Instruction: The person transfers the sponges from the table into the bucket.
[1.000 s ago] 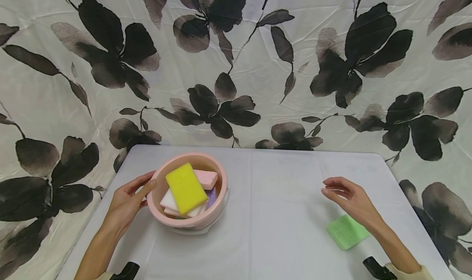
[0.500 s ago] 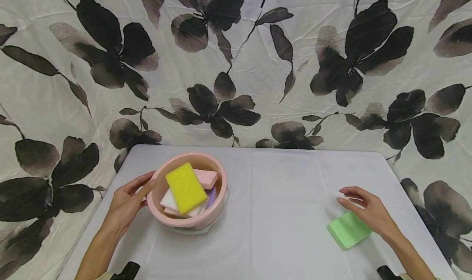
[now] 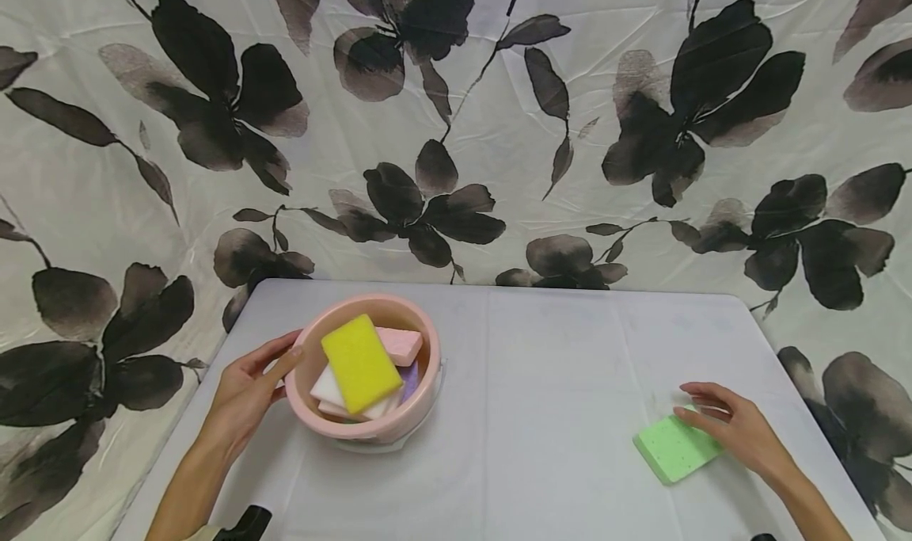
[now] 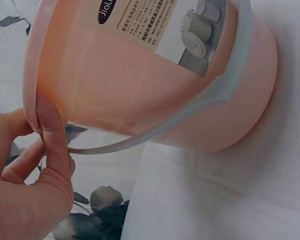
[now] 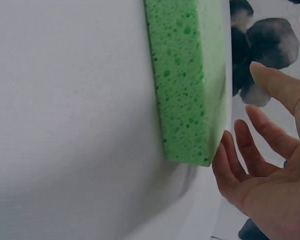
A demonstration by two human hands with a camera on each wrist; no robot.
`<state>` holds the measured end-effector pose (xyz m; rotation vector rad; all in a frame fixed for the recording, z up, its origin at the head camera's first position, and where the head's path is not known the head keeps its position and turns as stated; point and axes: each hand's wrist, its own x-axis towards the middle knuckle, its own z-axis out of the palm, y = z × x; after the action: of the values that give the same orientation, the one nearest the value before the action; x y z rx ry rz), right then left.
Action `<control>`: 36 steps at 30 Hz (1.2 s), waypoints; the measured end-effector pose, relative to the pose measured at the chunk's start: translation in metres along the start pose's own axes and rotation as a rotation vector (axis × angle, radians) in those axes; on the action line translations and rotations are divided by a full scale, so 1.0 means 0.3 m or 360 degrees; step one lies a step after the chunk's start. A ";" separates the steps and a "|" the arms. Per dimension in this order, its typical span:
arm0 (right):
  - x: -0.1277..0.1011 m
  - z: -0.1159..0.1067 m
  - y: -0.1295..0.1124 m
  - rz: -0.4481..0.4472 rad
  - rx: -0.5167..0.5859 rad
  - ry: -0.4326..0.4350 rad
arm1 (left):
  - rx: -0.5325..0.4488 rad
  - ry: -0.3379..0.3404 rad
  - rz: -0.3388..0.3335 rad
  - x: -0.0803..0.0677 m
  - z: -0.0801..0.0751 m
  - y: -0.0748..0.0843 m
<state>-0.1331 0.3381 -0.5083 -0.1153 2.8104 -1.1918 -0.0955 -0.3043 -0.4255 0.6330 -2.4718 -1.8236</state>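
Observation:
My left hand [image 3: 245, 394] pinches the left rim of a pink bucket [image 3: 420, 398], thumb and fingers on either side of its lip in the left wrist view. In the bucket lie a yellow sponge [image 3: 361, 364], a pink sponge [image 3: 399, 346], a purple piece [image 3: 409, 380] and white and pale pink pieces partly hidden under the yellow one. At the right, a green sponge [image 3: 673, 450] with small pores lies flat on the table. Over its right end hovers my right hand [image 3: 748, 434], fingers loosely bent and spread; in the right wrist view nothing is between thumb and fingers [image 5: 270, 135].
A grey-white handle [image 4: 190, 107] hangs down the bucket's side, and a printed label [image 4: 155, 30] is stuck on its wall. The white table [image 3: 541, 382] ends at a floral curtain [image 3: 456, 129] behind.
My right hand has moved right and toward me, from beyond the green sponge to over its right end. The left hand and bucket have stayed put.

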 end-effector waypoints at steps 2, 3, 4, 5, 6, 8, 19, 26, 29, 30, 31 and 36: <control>-0.004 -0.001 0.012 0.0013 -0.0015 -0.0016 | 0.0001 -0.0002 0.0004 -0.001 0.000 0.000; -0.006 -0.002 0.018 0.0015 -0.0021 -0.0021 | 0.0004 -0.0003 0.0010 -0.001 0.000 -0.001; -0.008 -0.002 0.022 0.0017 -0.0034 -0.0026 | 0.0007 -0.0005 0.0016 -0.002 -0.001 -0.002; -0.009 -0.003 0.027 0.0018 -0.0048 -0.0037 | 0.0010 -0.0007 0.0025 -0.002 -0.001 -0.002; -0.011 -0.002 0.030 0.0028 -0.0063 -0.0045 | 0.0012 -0.0009 0.0032 -0.003 -0.002 -0.003; -0.015 -0.003 0.035 0.0051 -0.0087 -0.0078 | 0.0015 -0.0012 0.0039 -0.004 -0.001 -0.003; -0.012 -0.011 0.026 0.0023 -0.0152 -0.0154 | 0.0008 0.0003 0.0012 -0.003 0.001 0.001; -0.006 -0.070 -0.005 0.0086 -0.0116 -0.0279 | 0.0027 -0.0006 0.0023 -0.005 0.007 -0.001; -0.003 -0.096 -0.022 0.0055 -0.0076 -0.0354 | 0.0029 -0.0008 0.0018 -0.005 0.007 -0.001; -0.002 -0.104 -0.028 0.0038 -0.0058 -0.0376 | 0.0029 -0.0007 0.0014 -0.006 0.006 0.000; 0.000 -0.110 -0.035 0.0034 -0.0045 -0.0393 | 0.0030 -0.0006 0.0016 -0.006 0.005 0.000; 0.005 -0.131 -0.062 0.0042 -0.0011 -0.0426 | 0.0037 -0.0007 0.0023 -0.007 0.001 0.002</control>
<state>-0.1382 0.3530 -0.4677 -0.2201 2.5757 -1.0722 -0.0939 -0.3031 -0.4247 0.6110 -2.4967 -1.7959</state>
